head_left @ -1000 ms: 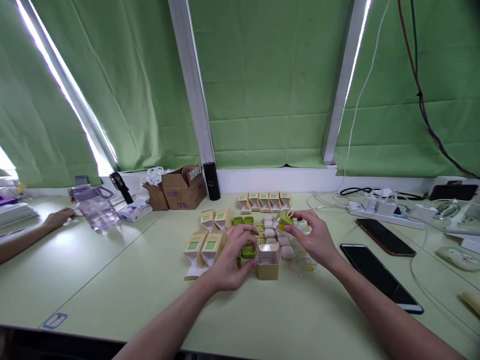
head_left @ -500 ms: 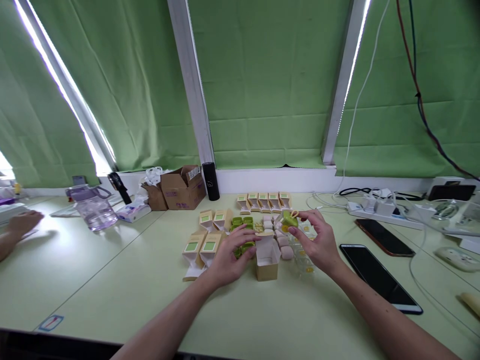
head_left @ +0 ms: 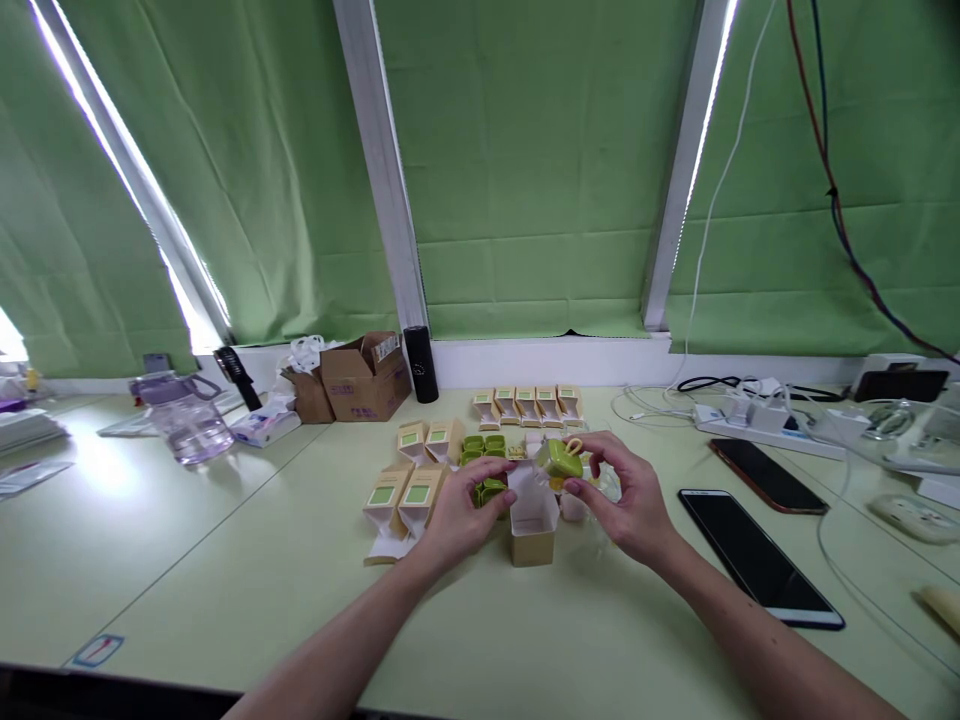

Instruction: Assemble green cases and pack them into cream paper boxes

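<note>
Purple jug [head_left: 184, 418], cardboard box [head_left: 364, 380], black phone [head_left: 757, 555]

A lime-green case [head_left: 562, 460] with an orange loop [head_left: 574, 446] is being shown over a tan, white-lined box [head_left: 532, 545].

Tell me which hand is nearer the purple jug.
Left. The left hand lies far to the right of the jug, beside the open box; the right hand is farther right still, past the box, holding a green case.
</note>
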The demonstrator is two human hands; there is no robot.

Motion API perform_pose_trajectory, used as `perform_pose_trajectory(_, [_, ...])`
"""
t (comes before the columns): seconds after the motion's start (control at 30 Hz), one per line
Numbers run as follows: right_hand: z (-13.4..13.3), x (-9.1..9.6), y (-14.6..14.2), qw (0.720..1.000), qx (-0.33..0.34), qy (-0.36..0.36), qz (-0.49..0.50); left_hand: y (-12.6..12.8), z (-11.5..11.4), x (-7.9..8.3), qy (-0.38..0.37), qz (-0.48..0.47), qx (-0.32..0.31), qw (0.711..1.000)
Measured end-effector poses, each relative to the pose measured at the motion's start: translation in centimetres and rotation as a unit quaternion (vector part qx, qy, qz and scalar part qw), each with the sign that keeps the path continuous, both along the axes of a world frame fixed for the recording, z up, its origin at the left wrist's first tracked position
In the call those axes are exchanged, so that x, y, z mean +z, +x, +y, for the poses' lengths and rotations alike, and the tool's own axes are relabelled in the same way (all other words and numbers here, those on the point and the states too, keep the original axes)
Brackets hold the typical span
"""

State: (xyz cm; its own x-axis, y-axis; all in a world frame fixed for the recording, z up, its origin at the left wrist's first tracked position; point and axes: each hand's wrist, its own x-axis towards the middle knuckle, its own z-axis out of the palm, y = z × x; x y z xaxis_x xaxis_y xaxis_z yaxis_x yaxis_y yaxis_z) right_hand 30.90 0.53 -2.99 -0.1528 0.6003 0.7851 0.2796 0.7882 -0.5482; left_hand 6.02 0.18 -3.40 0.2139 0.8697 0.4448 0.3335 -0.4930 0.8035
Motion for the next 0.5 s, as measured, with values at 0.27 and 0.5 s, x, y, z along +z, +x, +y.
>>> perform_pose_trajectory(0.27, [-0.3,-0.7,-0.8,0.997,0.016,-0.056,0.058,-0.3,0.6,-0.7,-0.051,-0.06,-0.037,0.996])
perform_pose_trajectory(0.5, [-0.5,-0.7,-1.0,0.995,0.018,-0.077,0.06,-0.9,1.0,-1.2,-0.068,-0.081,-0.063,0.992])
